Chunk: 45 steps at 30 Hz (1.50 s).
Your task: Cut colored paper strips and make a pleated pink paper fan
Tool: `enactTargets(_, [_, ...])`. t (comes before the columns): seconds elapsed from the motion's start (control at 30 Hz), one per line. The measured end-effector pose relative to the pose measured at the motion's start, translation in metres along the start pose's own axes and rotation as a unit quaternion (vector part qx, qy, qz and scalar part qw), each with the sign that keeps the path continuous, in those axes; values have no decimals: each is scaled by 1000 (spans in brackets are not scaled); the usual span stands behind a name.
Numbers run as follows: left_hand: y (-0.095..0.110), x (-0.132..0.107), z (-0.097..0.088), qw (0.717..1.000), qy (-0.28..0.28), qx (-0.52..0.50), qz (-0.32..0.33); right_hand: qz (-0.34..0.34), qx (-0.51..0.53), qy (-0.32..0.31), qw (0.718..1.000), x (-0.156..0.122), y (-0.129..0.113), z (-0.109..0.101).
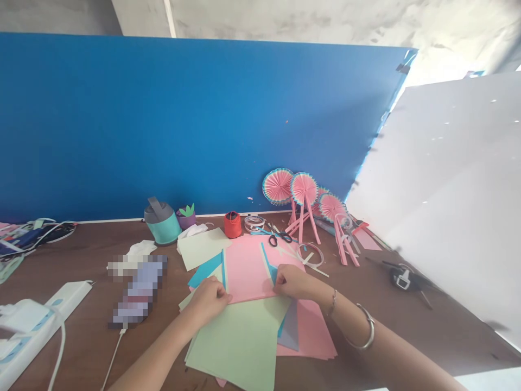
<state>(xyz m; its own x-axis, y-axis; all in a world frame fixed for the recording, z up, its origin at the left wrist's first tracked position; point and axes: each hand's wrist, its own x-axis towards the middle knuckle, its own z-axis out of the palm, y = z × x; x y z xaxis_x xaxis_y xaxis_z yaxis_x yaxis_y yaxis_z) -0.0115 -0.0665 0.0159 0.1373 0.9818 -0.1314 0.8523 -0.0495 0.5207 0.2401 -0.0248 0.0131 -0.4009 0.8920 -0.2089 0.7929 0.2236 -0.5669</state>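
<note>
A pink sheet of paper (pixel 246 271) with blue and cream strips along its two sides lies in front of me. My left hand (pixel 208 300) pinches its near left corner, fingers closed. At the near right corner, my right hand (pixel 290 282) has its fingers closed on the same sheet. The near edge looks narrowly folded. Beneath it are pale green sheets (pixel 240 345), and more pink sheets (pixel 313 334) stick out on the right. Black-handled scissors (pixel 279 238) rest beyond the sheet, beside a roll of tape (pixel 312 254).
Pink pleated paper fans (pixel 304 189) lean against the blue partition (pixel 183 119). Along the back stand a red spool-like item (pixel 232 225), a small purple pot (pixel 186 218) and a teal container (pixel 161 222). A white power strip (pixel 49 326) and a blurred-out object (pixel 140 293) lie left.
</note>
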Motion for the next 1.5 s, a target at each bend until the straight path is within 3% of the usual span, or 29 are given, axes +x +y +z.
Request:
enactTargets(0.27, [6, 1, -5, 1000, -2, 24, -6, 30, -64, -45, 996, 2, -13, -8])
enactTargets(0.6, [8, -3, -1, 992, 23, 110, 51, -6, -156, 22, 988, -12, -20, -1])
enactTargets(0.67, [10, -6, 0, 980, 58, 173, 81, -44, -207, 61, 975, -17, -23, 3])
enactTargets(0.77, [16, -13, 4, 941, 100, 265, 184, -149, -314, 125, 929, -23, -27, 12])
enactTargets(0.87, [22, -18, 10, 902, 98, 313, 282, -259, -368, 152, 880, -27, -26, 23])
enactTargets(0.97, [21, -19, 18, 874, 109, 346, 322, -329, -380, 171, 847, -28, -22, 32])
enactTargets(1.13, [0, -18, 23, 861, 128, 358, 337, -341, -383, 171, 841, -30, -6, 31])
enactTargets(1.3, [-26, -25, 18, 867, 126, 341, 339, -332, -376, 161, 850, -36, 6, 19])
enactTargets(1.5, [-29, -26, 21, 883, 135, 304, 333, -351, -413, 172, 823, -32, 7, 20])
